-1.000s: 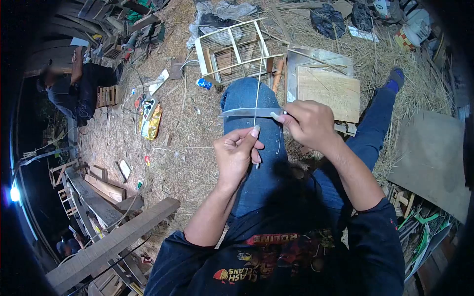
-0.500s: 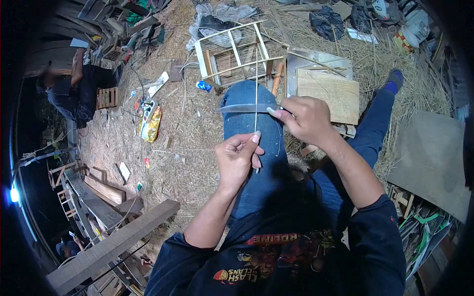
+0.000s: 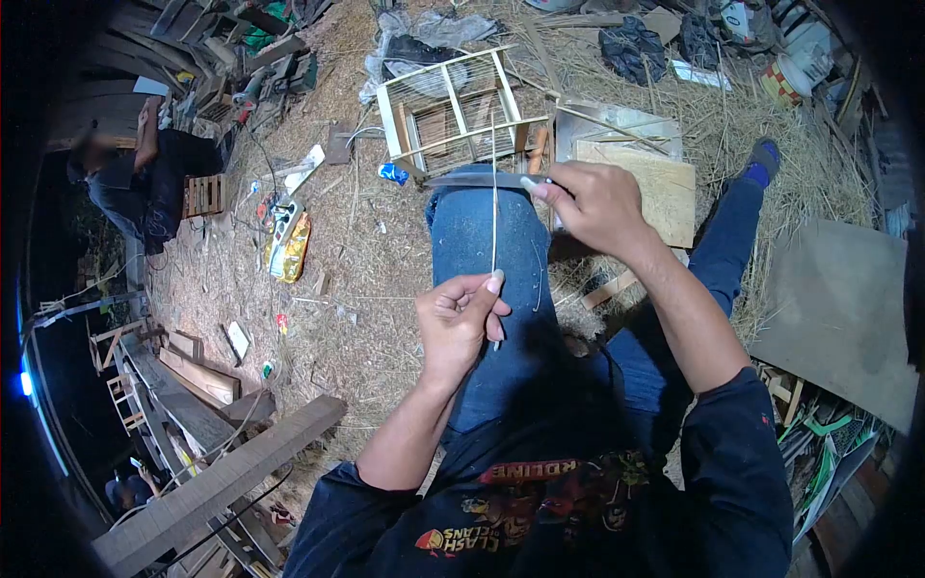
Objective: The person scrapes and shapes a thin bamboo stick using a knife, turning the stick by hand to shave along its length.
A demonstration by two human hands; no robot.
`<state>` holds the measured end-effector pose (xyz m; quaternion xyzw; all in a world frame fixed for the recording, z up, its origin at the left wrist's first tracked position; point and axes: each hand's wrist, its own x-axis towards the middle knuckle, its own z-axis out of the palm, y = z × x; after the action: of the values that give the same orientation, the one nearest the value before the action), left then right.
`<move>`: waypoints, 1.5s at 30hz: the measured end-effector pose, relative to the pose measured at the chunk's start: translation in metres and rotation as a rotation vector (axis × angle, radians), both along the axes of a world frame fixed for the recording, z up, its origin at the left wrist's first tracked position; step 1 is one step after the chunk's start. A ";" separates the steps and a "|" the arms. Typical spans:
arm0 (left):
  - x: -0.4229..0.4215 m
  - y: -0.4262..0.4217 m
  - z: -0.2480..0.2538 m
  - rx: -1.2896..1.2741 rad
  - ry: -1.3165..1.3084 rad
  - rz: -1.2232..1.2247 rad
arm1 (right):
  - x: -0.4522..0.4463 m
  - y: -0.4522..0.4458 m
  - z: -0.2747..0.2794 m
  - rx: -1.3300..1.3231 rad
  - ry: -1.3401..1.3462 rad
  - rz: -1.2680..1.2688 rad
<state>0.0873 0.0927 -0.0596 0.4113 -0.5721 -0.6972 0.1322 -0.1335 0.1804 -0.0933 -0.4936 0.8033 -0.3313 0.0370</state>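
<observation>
My left hand (image 3: 455, 323) pinches a thin pale stick (image 3: 495, 226) between thumb and fingers, its short lower end poking out beneath. The stick points away from me over my jeans-covered knee (image 3: 472, 226). In my right hand (image 3: 599, 204) is a knife, fingers wrapped around the handle, which is mostly hidden. Its long blade (image 3: 462, 180) lies crosswise against the stick near the top of the knee. Just beyond the knee stands a wooden cage (image 3: 453, 106) with thin bars, tilted in view.
A blue can (image 3: 393, 173) lies left of the cage. Boards (image 3: 665, 197) rest on straw at right, near a large grey sheet (image 3: 838, 308). A thick beam (image 3: 231, 472) crosses the lower left. Another person (image 3: 145, 183) sits at upper left; a golden packet (image 3: 289, 250) lies nearby.
The knife in my right hand has slid away from me along the stick, toward the cage. My left hand has shifted slightly down, still holding the stick.
</observation>
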 end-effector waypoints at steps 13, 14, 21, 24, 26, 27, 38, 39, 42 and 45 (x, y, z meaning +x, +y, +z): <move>0.002 -0.002 0.000 0.011 0.009 0.004 | -0.091 -0.017 -0.018 0.234 -0.092 -0.287; 0.002 -0.002 0.001 0.013 0.007 0.006 | -0.094 -0.012 -0.017 0.236 -0.093 -0.285; -0.002 -0.008 0.000 0.083 -0.027 -0.012 | 0.001 0.038 0.008 0.103 -0.264 -0.292; -0.004 -0.008 0.000 0.089 -0.019 -0.027 | 0.054 0.049 0.017 0.027 -0.067 -0.081; -0.003 -0.008 -0.001 0.096 -0.016 -0.032 | 0.072 0.050 0.008 -0.111 -0.047 0.009; -0.001 -0.009 -0.004 0.096 -0.009 -0.047 | 0.075 0.051 0.005 -0.112 -0.047 0.007; -0.002 -0.010 -0.001 0.055 -0.022 -0.066 | 0.070 0.049 0.004 -0.082 -0.046 0.082; 0.000 -0.011 -0.004 0.065 -0.012 -0.078 | 0.069 0.048 0.003 -0.082 -0.047 0.082; -0.001 -0.010 -0.002 0.090 -0.004 -0.078 | 0.066 0.046 0.002 -0.072 -0.019 0.082; 0.000 -0.012 -0.003 0.088 0.001 -0.072 | 0.064 0.044 0.001 -0.067 -0.049 0.084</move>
<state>0.0873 0.0811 -0.0622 0.3955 -0.5551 -0.7263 0.0890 -0.0693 0.2246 -0.0927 -0.5197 0.7691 -0.3680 0.0540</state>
